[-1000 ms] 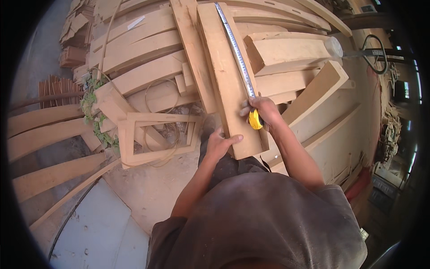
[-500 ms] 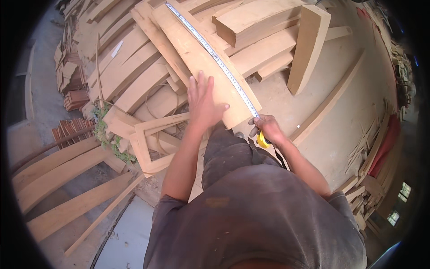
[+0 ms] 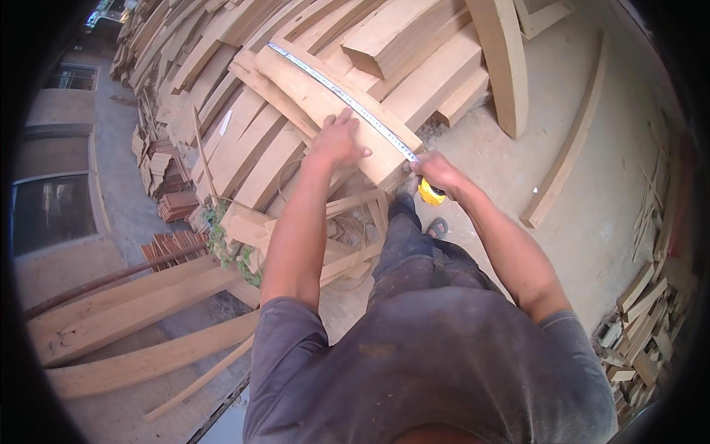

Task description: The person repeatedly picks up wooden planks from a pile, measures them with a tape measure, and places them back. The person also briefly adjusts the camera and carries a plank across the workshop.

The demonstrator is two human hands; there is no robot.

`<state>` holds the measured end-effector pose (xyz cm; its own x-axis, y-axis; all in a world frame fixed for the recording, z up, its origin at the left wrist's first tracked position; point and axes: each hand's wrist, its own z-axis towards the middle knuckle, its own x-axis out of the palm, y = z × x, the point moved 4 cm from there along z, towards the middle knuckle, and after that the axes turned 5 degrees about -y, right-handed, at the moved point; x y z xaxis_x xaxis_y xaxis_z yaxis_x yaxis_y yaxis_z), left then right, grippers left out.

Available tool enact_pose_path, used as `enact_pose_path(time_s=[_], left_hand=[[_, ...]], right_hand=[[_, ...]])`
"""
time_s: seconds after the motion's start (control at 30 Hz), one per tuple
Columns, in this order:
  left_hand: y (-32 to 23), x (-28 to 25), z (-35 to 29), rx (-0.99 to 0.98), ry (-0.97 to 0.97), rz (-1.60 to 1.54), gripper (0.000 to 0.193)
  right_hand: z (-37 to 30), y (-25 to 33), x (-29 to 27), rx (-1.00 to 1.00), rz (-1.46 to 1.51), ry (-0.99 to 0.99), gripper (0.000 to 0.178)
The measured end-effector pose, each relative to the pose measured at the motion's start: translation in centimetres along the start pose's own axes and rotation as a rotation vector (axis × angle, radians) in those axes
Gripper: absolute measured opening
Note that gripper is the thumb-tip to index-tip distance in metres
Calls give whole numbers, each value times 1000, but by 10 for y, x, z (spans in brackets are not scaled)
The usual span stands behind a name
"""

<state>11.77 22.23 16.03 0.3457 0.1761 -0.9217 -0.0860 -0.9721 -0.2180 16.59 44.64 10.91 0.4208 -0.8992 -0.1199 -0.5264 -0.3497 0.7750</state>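
Bright yellow flashes on the tape measure (image 3: 431,193), its white blade (image 3: 370,120) ticked with dark marks! Pale tan plank (image 3: 379,154); green leaves (image 3: 217,235) frame left.

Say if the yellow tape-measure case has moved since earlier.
Yes: the case went toward, and just past, the near end of the pale wooden board.

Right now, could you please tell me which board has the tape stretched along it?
The board under the left hand; only its top carries the white tape.
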Motion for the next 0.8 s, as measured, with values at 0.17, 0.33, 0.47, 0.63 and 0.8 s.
enact_pose_path(time_s=[0.17,0.33,0.47,0.63,0.8], left_hand=[[4,0,2,-1,0,37,81],[1,-9,-1,3,3,39,82],[2,-11,-1,12,-9,24,81],[6,-8,-6,22,-72,-33,80],[9,-6,-8,18,-67,-29,80]], right_hand=[[3,-4,-2,3,-21,-14,23],[-5,7,-1,-6,-31,-9,23],[-13,12,1,66,39,24,27],[-12,11,0,63,53,90,34],[-14,14,1,93,54,103,34]])
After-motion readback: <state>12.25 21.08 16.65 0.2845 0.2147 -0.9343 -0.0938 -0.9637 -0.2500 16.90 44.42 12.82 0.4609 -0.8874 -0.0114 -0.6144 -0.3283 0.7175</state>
